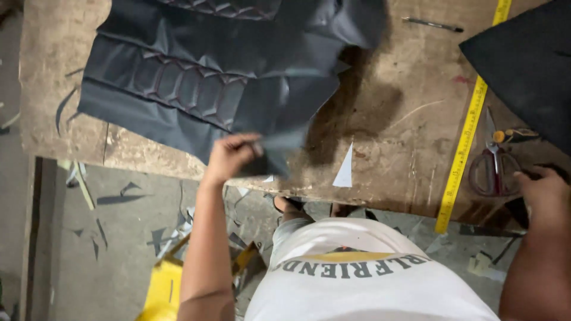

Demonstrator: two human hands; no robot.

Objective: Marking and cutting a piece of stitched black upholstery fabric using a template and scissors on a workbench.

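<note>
The left hand (231,156) pinches the near edge of a dark quilted sheet (196,71) at the bench (386,125) rim. The right hand (544,190) closes on something dark beside the scissors (492,160); what it is, I cannot tell. The sheet looks already stitched, with offcuts (128,193) littering the floor, and it spreads away from the left hand, well apart from the right.

Dark grey leatherette panel (196,65), faintly glossy, smooth at the edges and quilted in raised stitched cells along the middle; worn wooden counter (392,125), rough, scratched and stained; yellow measuring tape (470,119), matt and flexible; scissors (492,160) with bright metal blades and dull reddish handles; matt black sheet (529,59) at the corner
</note>
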